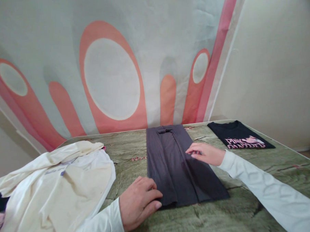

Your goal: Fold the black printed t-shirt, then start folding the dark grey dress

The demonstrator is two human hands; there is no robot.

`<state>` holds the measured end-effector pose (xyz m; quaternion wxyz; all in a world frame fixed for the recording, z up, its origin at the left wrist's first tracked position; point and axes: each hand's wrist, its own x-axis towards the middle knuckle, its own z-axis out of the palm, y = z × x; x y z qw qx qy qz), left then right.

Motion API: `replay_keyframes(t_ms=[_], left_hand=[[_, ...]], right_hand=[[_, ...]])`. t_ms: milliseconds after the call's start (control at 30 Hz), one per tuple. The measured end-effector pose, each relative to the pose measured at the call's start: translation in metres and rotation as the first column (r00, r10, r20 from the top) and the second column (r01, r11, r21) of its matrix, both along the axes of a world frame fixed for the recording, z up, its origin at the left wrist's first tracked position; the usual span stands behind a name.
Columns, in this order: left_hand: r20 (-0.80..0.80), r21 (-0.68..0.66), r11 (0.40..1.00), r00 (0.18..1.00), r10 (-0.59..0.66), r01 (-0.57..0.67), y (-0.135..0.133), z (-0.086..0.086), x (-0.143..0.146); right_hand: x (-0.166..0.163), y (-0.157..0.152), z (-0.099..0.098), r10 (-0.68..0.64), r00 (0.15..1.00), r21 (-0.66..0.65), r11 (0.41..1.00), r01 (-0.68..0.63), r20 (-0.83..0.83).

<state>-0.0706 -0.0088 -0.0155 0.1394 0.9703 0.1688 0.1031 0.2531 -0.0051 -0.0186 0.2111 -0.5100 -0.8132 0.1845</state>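
Note:
A dark grey garment lies folded into a long strip down the middle of the table. My left hand rests at its near left corner, fingers curled, with the fingertips on the cloth's edge. My right hand lies flat on the garment's right side about halfway up, fingers stretched out and pointing left. Both arms wear white sleeves.
A heap of white and cream clothes covers the table's left side. A folded black T-shirt with pink print sits at the far right corner. The green patterned tabletop meets a wall hung with a pink-and-grey banner.

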Motion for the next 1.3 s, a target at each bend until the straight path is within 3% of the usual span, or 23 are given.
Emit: replay_keyframes(t_ms=[100,267,400,533,633,800,1133,1300], left_hand=[[-0.008,0.069,0.997,1.0,-0.024,0.025,0.022,0.008,0.022],[-0.119,0.178,0.975,0.986,-0.116,0.136,0.079,0.01,0.086],[-0.214,0.341,0.93,0.975,-0.067,0.139,0.11,-0.002,0.143],[-0.248,0.399,0.882,0.955,-0.16,0.251,0.112,-0.017,0.174],[-0.233,0.398,0.868,0.948,-0.216,0.296,0.106,-0.021,0.176],[-0.204,0.369,0.897,0.963,-0.179,0.244,0.103,-0.023,0.168],[-0.129,0.256,0.94,0.972,-0.197,0.224,0.108,-0.029,0.164],[-0.115,0.227,0.942,0.967,-0.226,0.247,0.111,-0.032,0.162]], right_hand=[[0.016,0.003,-0.016,-0.106,0.994,0.002,0.994,0.106,0.026],[0.004,-0.032,-0.024,-0.07,0.998,-0.009,0.997,0.07,-0.002],[-0.005,-0.068,-0.021,-0.061,0.997,-0.004,0.998,0.061,-0.048],[-0.003,-0.093,-0.023,-0.043,0.994,0.016,0.999,0.045,-0.105],[-0.001,-0.104,-0.031,-0.051,0.991,0.037,0.998,0.056,-0.12],[-0.001,-0.108,-0.041,-0.071,0.989,0.063,0.995,0.08,-0.126],[-0.031,-0.11,-0.035,-0.15,0.988,0.197,0.969,0.153,-0.03],[-0.034,-0.109,-0.037,-0.181,0.978,0.251,0.947,0.201,-0.1]])
